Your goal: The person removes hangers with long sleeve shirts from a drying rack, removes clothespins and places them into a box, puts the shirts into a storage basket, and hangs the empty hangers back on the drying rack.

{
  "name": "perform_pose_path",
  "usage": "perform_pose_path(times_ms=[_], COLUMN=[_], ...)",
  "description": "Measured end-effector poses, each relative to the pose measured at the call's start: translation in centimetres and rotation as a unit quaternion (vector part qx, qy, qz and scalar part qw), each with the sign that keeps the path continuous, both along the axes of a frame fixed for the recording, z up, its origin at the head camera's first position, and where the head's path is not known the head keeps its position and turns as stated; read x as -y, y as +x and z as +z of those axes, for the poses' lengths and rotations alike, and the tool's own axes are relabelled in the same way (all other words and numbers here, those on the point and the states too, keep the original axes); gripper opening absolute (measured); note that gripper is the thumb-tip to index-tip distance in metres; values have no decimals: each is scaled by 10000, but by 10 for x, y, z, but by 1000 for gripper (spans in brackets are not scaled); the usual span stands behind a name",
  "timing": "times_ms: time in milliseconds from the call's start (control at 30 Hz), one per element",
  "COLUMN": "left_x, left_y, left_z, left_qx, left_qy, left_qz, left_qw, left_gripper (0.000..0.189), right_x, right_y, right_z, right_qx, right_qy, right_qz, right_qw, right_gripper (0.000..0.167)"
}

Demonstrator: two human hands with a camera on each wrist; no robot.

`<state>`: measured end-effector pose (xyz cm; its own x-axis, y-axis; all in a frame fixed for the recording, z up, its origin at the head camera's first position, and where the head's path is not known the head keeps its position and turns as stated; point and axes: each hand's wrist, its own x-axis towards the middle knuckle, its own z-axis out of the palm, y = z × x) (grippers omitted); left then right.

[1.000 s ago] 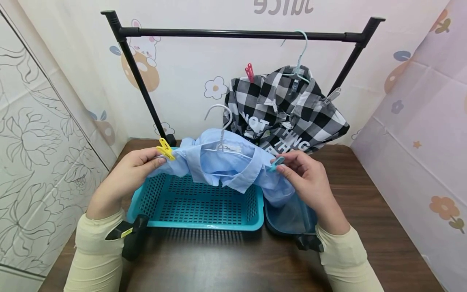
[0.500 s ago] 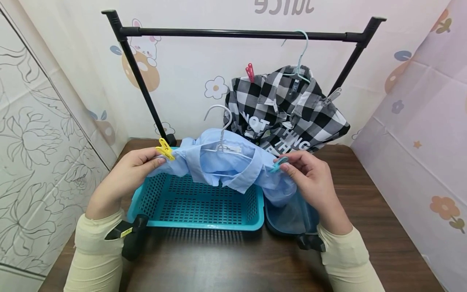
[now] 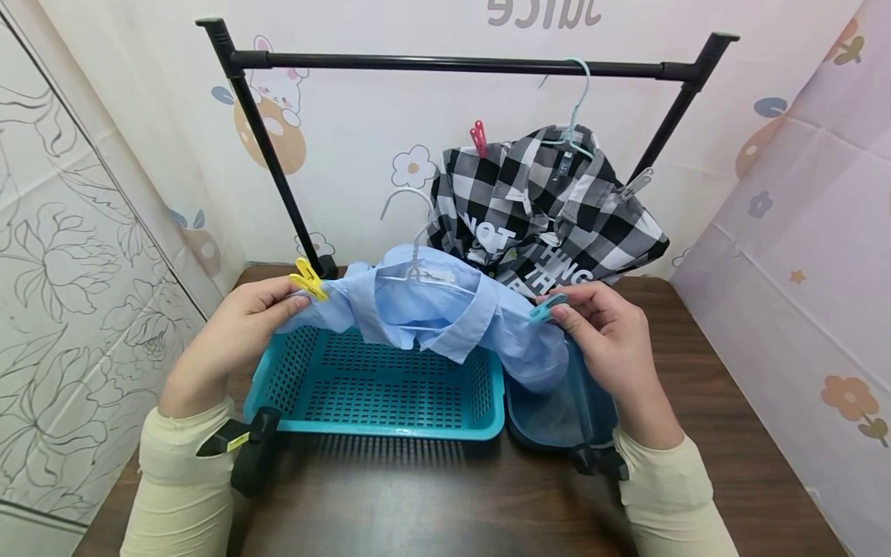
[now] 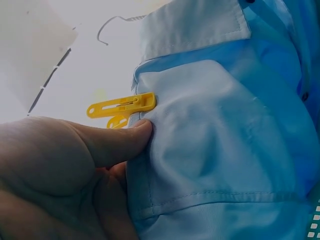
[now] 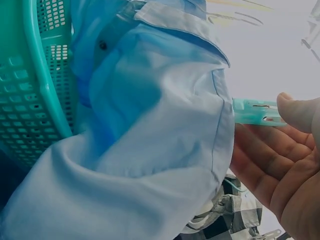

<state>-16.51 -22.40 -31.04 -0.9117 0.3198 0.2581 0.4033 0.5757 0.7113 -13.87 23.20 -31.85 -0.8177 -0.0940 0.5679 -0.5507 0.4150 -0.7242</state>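
A light blue collared shirt (image 3: 445,317) on a white hanger (image 3: 416,232) is held up over the teal basket (image 3: 376,435). My left hand (image 3: 244,329) pinches the shirt's shoulder between thumb and fingers, right below a yellow clothespin (image 4: 125,105) clipped there. On the other shoulder sits a light teal clothespin (image 3: 547,308); my right hand (image 3: 609,340) pinches its handle end between thumb and fingers. In the right wrist view the clothespin (image 5: 257,111) lies at the shoulder seam, its jaw end right at the fabric.
A black rack (image 3: 445,62) stands behind. From its bar hangs a black-and-white checked shirt (image 3: 529,201) on a pale hanger (image 3: 576,100), with a red clothespin (image 3: 478,139) and a grey clothespin (image 3: 635,186). A dark blue translucent container (image 3: 550,418) stands right of the basket on the wooden table (image 3: 445,495).
My right hand and the teal clothespin have shifted right, along the shoulder. The blue shirt's collar and hanger hook have moved slightly left and up, with my left hand also a little left.
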Motion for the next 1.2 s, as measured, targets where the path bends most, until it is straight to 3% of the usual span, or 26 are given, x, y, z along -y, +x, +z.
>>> perform_pose_path(times_ms=[300,467,700,967,1200], left_x=[6,9,12,12,12], left_y=[-1,0,1,2,3], left_z=[1,3,4,5,6], left_qx=[-21,-71,-68,-52,8], left_qy=[85,61,44,0,5], left_qz=[162,232,328,360,372], left_qw=[9998,9997,9994,9993,9993], left_gripper=[21,21,23,24,25], right_x=[-7,-13,-26,-40,-49], right_y=[0,-1,-4,-15,-25], right_z=[3,4,6,2,-4], right_qx=[15,165,440,741,1342], right_qy=[52,297,998,1517,1813], right_qz=[-397,-821,-1477,-1684,-1789], right_qw=[9992,9960,9830,9711,9577], right_gripper=[18,18,23,37,48])
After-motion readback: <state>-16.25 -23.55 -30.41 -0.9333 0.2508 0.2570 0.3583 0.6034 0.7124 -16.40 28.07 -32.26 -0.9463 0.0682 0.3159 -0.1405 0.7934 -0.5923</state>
